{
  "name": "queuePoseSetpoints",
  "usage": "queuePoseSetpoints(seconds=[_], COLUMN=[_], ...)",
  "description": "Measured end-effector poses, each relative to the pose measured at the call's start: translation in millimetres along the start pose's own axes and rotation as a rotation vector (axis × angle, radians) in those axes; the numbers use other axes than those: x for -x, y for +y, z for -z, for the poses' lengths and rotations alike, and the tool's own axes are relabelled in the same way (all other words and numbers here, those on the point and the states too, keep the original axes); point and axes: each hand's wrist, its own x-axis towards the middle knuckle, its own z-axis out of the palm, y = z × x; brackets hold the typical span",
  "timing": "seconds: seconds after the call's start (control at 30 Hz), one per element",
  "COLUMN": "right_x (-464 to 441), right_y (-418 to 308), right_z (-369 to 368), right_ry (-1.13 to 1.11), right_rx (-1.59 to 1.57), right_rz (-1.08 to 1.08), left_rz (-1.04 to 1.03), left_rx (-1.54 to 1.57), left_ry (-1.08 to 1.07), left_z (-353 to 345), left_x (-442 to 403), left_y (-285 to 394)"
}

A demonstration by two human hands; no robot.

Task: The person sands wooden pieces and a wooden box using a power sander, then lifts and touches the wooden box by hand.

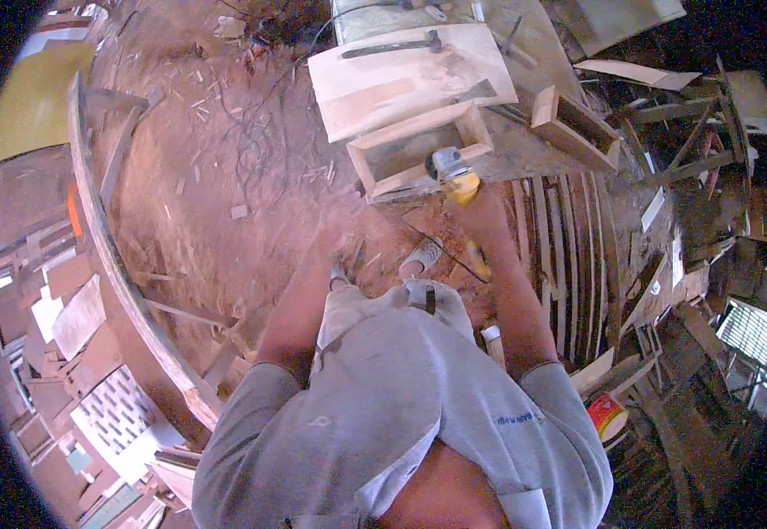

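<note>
My right hand (482,214) is wrapped round the yellow body of a power grinder (461,181), whose silver head and dark disc lie over the near side of a rectangular wooden frame (377,176). The frame rests at the near edge of the work surface. My left hand (341,219) hangs left of the frame, apart from it; its fingers are blurred against the brown ground. Beyond the frame lies a pale board (383,66) with a hammer (392,48) on it. A second wooden box frame (575,129) stands to the right.
Long wooden strips (566,264) stand at the right, below the bench. A dark cord runs near my feet. A long curved plank (123,273) lies at the left. Scrap wood and a red and yellow can (608,416) are at the right; wood chips litter the ground (251,212).
</note>
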Motion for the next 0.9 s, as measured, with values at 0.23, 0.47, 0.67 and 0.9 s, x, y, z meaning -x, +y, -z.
queuePoseSetpoints(seconds=[0.23,0.47,0.67,0.9], right_x=[31.8,37.6,27.1,36.3], right_y=[-47.2,-59.2,-25.8,-56.0], right_z=[-64.4,-65.0,-96.8,-68.0], right_ry=[-0.063,-0.159,-0.085,-0.134], right_rx=[0.283,0.198,0.409,0.195], right_rz=[-0.003,-0.063,0.167,-0.056], left_rz=[0.051,0.111,0.228,0.192], left_rx=[0.105,0.223,0.575,0.234], left_ry=[-0.003,0.021,0.022,-0.050], left_z=[6.8,11.8,12.7,6.0], left_x=[-3.1,2.6,-0.2,-0.6], left_y=[-15.7,-31.5,-42.1,-13.9])
